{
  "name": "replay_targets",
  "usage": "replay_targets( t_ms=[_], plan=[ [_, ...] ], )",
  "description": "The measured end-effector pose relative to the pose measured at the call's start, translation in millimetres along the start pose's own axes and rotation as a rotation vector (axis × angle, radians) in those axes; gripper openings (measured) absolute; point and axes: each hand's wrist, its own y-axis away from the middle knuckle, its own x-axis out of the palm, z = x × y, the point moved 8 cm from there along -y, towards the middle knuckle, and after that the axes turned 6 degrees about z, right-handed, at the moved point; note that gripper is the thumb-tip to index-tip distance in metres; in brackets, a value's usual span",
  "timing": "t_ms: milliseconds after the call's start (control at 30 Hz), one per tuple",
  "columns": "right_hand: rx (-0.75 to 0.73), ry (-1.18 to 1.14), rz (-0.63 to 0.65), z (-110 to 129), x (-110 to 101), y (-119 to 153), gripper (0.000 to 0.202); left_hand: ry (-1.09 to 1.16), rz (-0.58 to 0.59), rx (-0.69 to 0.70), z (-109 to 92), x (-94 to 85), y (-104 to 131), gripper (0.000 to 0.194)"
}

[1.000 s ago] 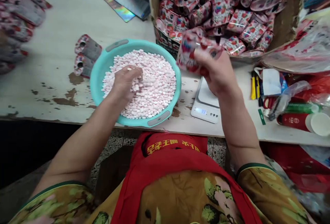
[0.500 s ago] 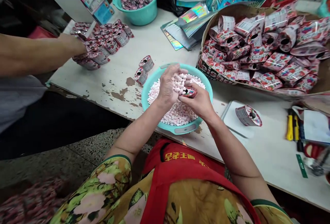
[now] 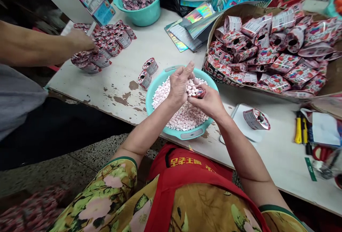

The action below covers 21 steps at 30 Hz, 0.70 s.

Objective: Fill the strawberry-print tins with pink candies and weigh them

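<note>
A turquoise basin (image 3: 196,134) full of small pale pink candies (image 3: 184,118) stands at the table's near edge. Above it, my left hand (image 3: 180,84) is cupped around a handful of the candies, tilted toward my right hand. My right hand (image 3: 210,100) grips a small red-and-pink printed candy packet (image 3: 200,93) with a round opening, held against the candies in the left palm. Part of the packet is hidden by candies and fingers. To the right, a similar packet (image 3: 256,118) stands on a white flat scale-like slab (image 3: 242,132).
Two packets (image 3: 147,72) stand left of the basin. A cardboard box (image 3: 213,71) heaped with packets is at the right, beside cutters (image 3: 301,128) and scissors. A co-worker's hand (image 3: 80,40) is over grouped packets at the left; a basin of caps (image 3: 139,13) stands behind.
My left hand has tipped and closed up more, with its candies now heaped over the packet's opening. The co-worker's hand has shifted right over the grouped packets.
</note>
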Motion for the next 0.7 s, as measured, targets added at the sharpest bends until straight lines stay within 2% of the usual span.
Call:
replay_targets(
  t_ms=[233, 533, 700],
  plan=[
    [0.004, 0.02, 0.025, 3.8, -4.6, 2.2, 0.026, -0.004, 0.037, 0.004, -1.4, 6.6, -0.9, 0.031],
    [-0.006, -0.077, -0.005, 1.1, -10.4, 4.9, 0.023, -0.062, 0.028, -0.063, -1.6, 17.3, -2.0, 0.038],
    [-0.019, -0.139, -0.054, -2.7, -11.7, 5.5, 0.028, -0.088, 0.068, -0.068, -2.0, 24.9, -1.3, 0.038]
  ],
)
